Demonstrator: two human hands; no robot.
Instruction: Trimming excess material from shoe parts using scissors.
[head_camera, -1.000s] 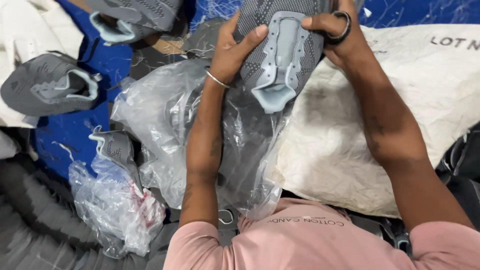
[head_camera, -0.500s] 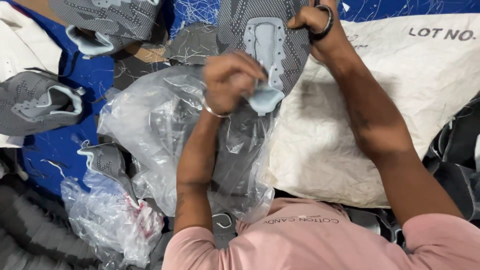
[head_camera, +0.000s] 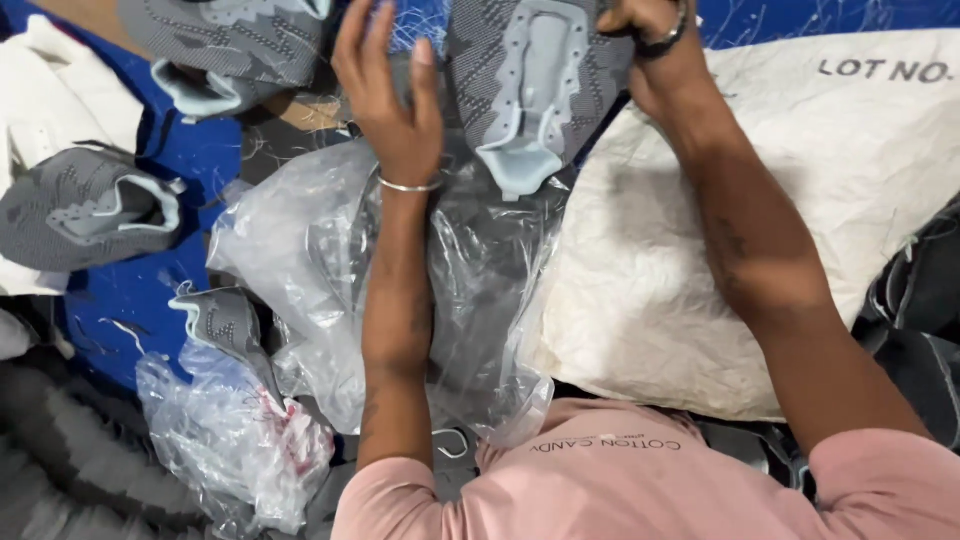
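— Shoe upper (head_camera: 535, 85), grey knit with a pale blue tongue, sits at the top, pinched in the right hand (head_camera: 650, 45).
— And the left hand (head_camera: 390, 95)?
— Fingers spread wide, holding nothing, above clear plastic bags (head_camera: 300, 260).
— Around them?
— White sack (head_camera: 720, 230) with dark lettering on the right; blue sheet (head_camera: 130, 290) underneath, more grey uppers (head_camera: 90, 205) left.

A blue woven sheet (head_camera: 120, 300) covers the ground; a brown strip (head_camera: 85, 15) shows top left; light even.

- Pink short-sleeved shirt (head_camera: 640, 490), printed lettering at the neckline.
- Left hand (head_camera: 385, 85): 1 thin silver bangle (head_camera: 410, 186).
- Right hand (head_camera: 650, 40): 1 dark wristband (head_camera: 668, 36).
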